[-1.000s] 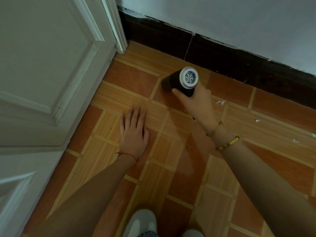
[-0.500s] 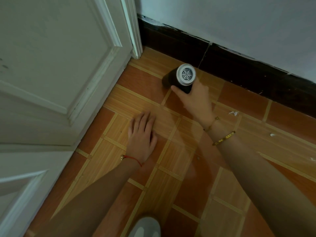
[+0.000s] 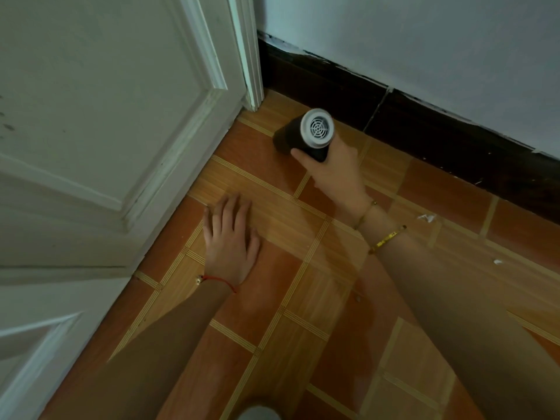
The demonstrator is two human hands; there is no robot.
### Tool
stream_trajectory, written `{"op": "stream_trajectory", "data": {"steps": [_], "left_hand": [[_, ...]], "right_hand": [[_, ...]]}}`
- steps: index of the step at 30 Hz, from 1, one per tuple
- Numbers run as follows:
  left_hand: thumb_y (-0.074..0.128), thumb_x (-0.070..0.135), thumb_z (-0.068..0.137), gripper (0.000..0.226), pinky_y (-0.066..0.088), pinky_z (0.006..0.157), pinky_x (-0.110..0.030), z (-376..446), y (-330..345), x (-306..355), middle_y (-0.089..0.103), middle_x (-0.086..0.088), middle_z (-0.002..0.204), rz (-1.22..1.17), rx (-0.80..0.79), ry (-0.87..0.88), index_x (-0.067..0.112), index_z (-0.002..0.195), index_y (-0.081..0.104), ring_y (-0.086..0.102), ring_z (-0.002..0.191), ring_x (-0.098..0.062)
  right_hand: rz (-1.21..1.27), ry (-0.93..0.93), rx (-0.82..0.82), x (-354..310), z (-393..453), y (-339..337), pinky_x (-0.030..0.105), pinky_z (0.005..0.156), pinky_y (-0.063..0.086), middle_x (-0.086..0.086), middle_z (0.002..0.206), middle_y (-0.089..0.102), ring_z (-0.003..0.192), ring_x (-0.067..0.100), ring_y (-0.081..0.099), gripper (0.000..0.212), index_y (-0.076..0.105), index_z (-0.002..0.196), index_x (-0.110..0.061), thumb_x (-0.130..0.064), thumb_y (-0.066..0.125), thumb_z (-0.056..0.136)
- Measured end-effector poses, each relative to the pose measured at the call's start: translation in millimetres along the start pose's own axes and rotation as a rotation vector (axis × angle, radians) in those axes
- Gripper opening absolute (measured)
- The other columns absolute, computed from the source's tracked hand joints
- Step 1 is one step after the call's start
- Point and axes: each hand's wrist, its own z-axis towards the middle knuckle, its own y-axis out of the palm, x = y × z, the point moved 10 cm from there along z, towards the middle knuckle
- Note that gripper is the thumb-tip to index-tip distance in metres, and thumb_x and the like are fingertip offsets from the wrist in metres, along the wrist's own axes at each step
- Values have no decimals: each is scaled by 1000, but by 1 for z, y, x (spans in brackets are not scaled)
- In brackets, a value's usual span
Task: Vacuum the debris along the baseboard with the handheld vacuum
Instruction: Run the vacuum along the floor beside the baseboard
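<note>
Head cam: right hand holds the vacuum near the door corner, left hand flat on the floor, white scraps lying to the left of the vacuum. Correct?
Not quite. In the head view the white scraps lie to the right of the vacuum, along the dark baseboard, not to its left. The rest holds: the right hand holds the vacuum near the door corner and the left hand is flat on the floor.

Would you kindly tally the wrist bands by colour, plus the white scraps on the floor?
Gold bracelets: 2, right wrist
Red string: 1, left wrist
White scraps: 2 visible, on the floor
Total: 5
</note>
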Motion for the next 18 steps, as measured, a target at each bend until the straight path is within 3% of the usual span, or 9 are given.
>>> {"op": "stream_trajectory", "data": {"steps": [5,11,14,18], "left_hand": [[43,35,98,53,16,121,-58,1,-1,0,40,-10,154,19,3,-6,13,145,45,29,147,-30],[43,36,97,54,17,120,-58,2,-2,1,41,-9,153,24,13,1,12,145,45,30,147,-31],[45,35,97,54,17,120,-58,1,-4,0,41,-9,153,20,27,5,13,146,45,30,147,-31],[46,34,96,54,17,121,-58,2,-3,1,42,-9,153,15,27,4,13,146,45,30,147,-30]], "right_hand": [[-70,-14,84,-4,34,-11,30,92,51,1,128,63,115,18,60,70,44,139,-18,-47,70,82],[0,-77,-23,-27,50,27,31,93,51,2,127,63,114,18,60,70,45,138,-16,-45,73,81],[69,-100,-134,-31,44,52,42,82,58,2,121,66,103,21,66,71,46,138,-18,-45,75,78],[50,-101,-85,-29,47,46,40,80,59,2,119,67,101,21,67,69,48,137,-18,-46,74,79]]}}
